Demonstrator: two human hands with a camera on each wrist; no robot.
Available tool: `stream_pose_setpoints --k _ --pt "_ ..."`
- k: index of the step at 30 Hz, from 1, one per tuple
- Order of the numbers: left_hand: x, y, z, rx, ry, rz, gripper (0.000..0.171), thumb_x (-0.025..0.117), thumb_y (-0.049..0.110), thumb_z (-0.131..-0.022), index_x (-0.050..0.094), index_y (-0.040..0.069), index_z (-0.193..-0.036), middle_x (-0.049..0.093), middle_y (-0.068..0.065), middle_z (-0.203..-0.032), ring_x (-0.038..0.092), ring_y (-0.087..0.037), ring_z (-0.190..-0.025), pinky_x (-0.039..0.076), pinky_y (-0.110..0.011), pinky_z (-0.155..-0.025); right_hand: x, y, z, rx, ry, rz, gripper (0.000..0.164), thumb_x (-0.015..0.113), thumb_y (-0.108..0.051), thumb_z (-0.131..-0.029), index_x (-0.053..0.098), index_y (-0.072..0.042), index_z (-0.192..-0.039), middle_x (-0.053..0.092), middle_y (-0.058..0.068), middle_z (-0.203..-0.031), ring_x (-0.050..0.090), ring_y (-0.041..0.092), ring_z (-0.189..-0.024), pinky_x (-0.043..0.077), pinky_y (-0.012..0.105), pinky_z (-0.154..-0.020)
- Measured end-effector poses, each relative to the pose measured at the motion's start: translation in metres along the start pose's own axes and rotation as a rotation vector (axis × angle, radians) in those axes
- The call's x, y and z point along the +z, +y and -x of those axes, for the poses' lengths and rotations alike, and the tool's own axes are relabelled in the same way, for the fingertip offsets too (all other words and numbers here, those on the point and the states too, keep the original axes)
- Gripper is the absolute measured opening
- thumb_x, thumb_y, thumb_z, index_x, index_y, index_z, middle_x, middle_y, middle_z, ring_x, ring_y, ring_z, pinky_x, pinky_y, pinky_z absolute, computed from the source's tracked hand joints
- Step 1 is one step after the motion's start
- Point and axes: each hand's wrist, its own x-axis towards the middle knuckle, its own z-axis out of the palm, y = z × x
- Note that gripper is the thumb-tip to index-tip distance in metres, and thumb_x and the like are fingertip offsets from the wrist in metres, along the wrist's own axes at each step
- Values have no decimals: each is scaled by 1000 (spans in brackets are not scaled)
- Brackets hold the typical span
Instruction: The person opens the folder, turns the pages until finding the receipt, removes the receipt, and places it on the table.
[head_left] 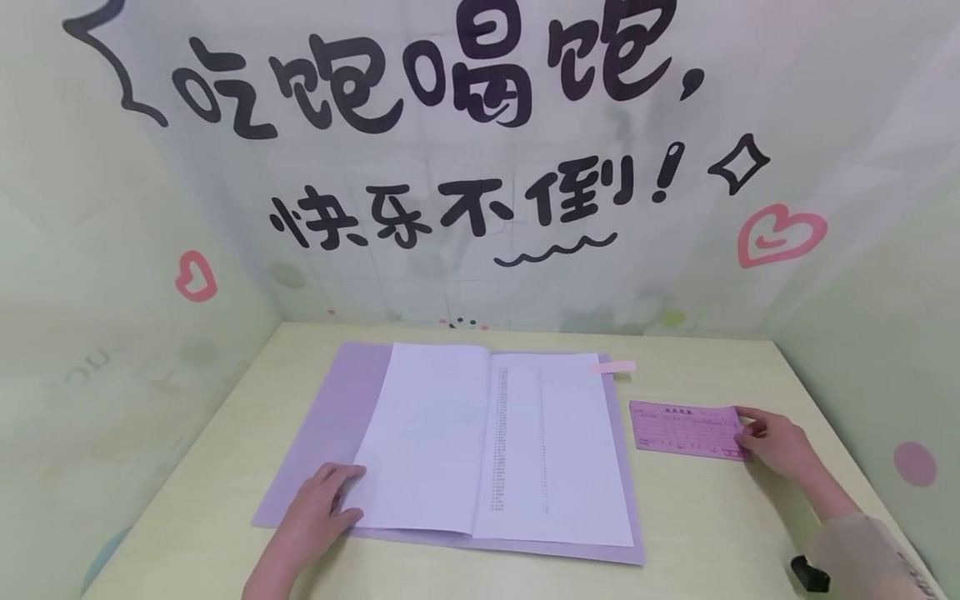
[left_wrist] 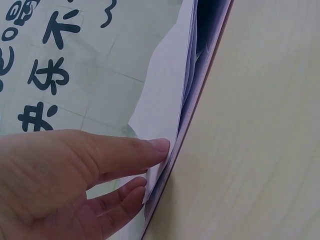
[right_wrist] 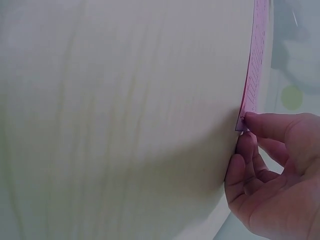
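Note:
An open purple folder [head_left: 322, 425] lies on the table with white sheets in it. Its left page [head_left: 427, 433] looks blank, while the right page [head_left: 577, 467] carries columns of small print. My left hand [head_left: 318, 508] rests at the lower left edge of the blank page, thumb and fingers spread. The left wrist view has the thumb [left_wrist: 159, 146] touching the sheet edges [left_wrist: 172, 115]. To the right of the folder, a pink receipt slip [head_left: 682, 429] with ruled lines lies on the table. My right hand [head_left: 776, 446] pinches its right end between thumb and fingers.
A pale pink tab [head_left: 618, 367] sticks out from the folder's upper right side. The light wood table [head_left: 705, 517] is enclosed by printed fabric walls [head_left: 510, 283] at the back and sides. Near the right sleeve [head_left: 862, 558] is a small black object [head_left: 810, 573].

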Motion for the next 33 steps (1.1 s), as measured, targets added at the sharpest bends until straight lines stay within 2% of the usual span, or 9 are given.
stream_pose_setpoints --k 8,15,20,28,33 --pt "-2 0 -1 2 -14 12 45 79 9 -78 66 8 -122 61 -10 -122 56 -18 -97 52 -38 -87 -3 4 -2 -2 -14 4 55 64 -8 -90 43 16 -136 66 24 -96 57 21 -79 41 26 -64" --pt "0 2 2 28 5 15 44 78 6 -79 65 6 -121 62 -13 -123 60 -34 -112 50 -52 -98 -3 6 -2 -5 -11 5 55 64 -8 -89 44 15 -135 66 23 -94 56 21 -78 41 26 -64" --pt "0 3 1 64 27 14 43 78 6 -79 66 5 -120 62 -14 -124 59 -37 -114 49 -54 -99 -3 6 -1 -10 -1 9 56 63 -7 -89 43 16 -136 66 22 -93 55 19 -77 41 25 -62" --pt "-3 6 -1 15 -37 29 44 75 4 -81 64 5 -123 59 -14 -127 57 -36 -118 47 -54 -103 -1 5 1 -24 14 12 51 61 -4 -89 46 11 -135 66 24 -94 59 23 -79 43 23 -60" --pt "-3 7 -1 14 -39 26 44 74 3 -81 64 4 -123 59 -15 -128 56 -38 -119 47 -55 -103 -1 3 2 -24 15 22 46 61 -4 -90 50 11 -132 66 25 -94 60 27 -80 43 26 -62"
